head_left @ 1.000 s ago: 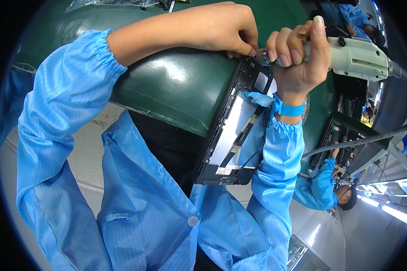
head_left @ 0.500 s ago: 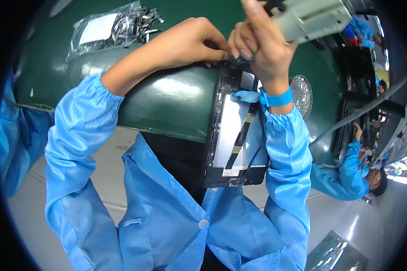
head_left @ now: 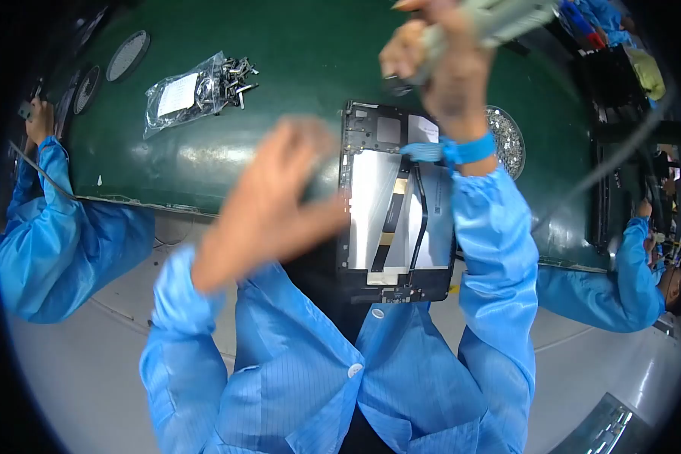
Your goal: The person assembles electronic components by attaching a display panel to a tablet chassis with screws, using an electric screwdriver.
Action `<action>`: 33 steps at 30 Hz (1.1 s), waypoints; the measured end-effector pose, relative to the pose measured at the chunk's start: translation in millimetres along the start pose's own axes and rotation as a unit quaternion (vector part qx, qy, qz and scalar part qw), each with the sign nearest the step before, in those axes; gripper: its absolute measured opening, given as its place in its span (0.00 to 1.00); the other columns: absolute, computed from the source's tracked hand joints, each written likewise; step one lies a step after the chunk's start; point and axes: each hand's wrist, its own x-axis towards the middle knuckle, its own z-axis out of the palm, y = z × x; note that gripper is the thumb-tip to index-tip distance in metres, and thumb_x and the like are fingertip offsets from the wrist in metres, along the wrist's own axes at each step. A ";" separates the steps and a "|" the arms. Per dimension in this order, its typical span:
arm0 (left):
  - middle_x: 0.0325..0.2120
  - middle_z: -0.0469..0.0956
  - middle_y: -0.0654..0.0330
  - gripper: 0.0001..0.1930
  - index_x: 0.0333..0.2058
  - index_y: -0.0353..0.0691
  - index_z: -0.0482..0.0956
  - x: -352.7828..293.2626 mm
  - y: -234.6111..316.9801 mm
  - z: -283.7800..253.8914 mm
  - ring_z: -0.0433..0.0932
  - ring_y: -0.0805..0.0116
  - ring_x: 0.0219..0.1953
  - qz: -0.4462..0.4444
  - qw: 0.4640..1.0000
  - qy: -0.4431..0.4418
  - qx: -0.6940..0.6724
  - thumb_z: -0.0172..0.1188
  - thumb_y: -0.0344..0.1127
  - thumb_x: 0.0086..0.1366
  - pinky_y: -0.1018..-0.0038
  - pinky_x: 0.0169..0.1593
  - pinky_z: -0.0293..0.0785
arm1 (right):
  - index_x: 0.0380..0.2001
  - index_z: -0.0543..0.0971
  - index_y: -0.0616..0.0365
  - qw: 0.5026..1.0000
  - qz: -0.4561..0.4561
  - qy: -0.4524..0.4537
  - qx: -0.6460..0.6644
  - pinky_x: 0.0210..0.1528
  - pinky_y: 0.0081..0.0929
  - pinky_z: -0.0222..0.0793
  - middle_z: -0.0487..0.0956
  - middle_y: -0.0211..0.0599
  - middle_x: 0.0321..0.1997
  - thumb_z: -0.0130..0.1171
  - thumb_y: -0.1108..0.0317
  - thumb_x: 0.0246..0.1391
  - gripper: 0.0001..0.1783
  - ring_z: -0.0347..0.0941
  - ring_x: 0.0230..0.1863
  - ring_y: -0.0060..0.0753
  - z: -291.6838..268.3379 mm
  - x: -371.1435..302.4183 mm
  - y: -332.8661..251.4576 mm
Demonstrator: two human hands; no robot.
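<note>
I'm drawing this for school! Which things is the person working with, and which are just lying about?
Seemingly in use:
pale tool, in the right hand
opened flat device, by the left hand

Seemingly just lying about:
clear bag of small dark parts
round dish left of the bag
another dish, by the right wrist, perhaps

Out there I have the left hand (head_left: 272, 200) open and blurred, thumb spread from the fingers, its left forearm (head_left: 188, 303) slanting up. My right hand (head_left: 450, 64), also blurred, is raised higher, fingers curled in a grip above a nearly upright right forearm (head_left: 499, 234).
</note>
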 end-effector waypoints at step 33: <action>0.59 0.65 0.44 0.27 0.58 0.32 0.68 216.2 -183.1 21.2 0.67 0.46 0.60 0.049 0.965 0.056 0.251 0.56 0.45 0.66 0.65 0.61 0.64 | 0.31 0.76 0.69 0.993 -0.026 0.115 -0.003 0.14 0.24 0.60 0.63 0.28 0.10 0.56 0.74 0.53 0.07 0.60 0.09 0.20 -173.0 -39.9 -58.5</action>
